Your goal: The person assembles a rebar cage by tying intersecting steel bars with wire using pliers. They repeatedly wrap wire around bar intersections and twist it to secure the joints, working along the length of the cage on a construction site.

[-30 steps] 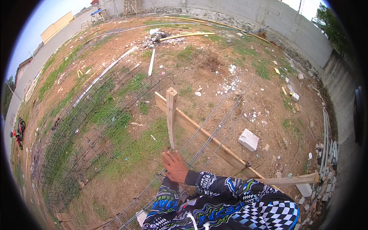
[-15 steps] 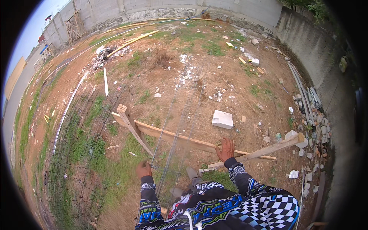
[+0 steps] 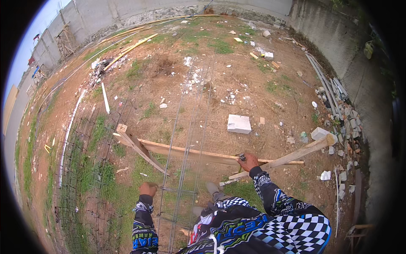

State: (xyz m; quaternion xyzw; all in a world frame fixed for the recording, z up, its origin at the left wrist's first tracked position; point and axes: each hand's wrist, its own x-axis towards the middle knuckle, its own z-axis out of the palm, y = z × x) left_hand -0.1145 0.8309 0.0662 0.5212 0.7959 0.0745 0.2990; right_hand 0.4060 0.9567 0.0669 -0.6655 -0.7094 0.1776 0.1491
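Note:
A long cage of thin steel rebar (image 3: pixel 182 169) runs away from me, resting across a wooden plank (image 3: pixel 182 151) set on edge. My left hand (image 3: pixel 148 189) is just left of the cage, near a crosswise stirrup (image 3: pixel 177 190), its fingers curled; anything inside them is hidden. At the plank's right part, my right hand (image 3: pixel 250 162) is closed around a small dark metal tool (image 3: pixel 242 157) whose kind I cannot make out. Slanted wooden legs, a left one (image 3: pixel 137 144) and a right one (image 3: pixel 296 153), meet the plank near its ends.
More rebar cages (image 3: pixel 84 178) lie on the grass at left. A white block (image 3: pixel 239 123) lies beyond the plank. Rubble (image 3: pixel 353 122) and long pipes (image 3: pixel 323 82) line the right wall (image 3: pixel 334 46). Yellow bamboo poles (image 3: pixel 131 51) lie farther off.
My left hand has moved left, off the cage's side. My right hand, earlier spread flat on the plank, is now closed around the dark tool. The view has shifted slightly.

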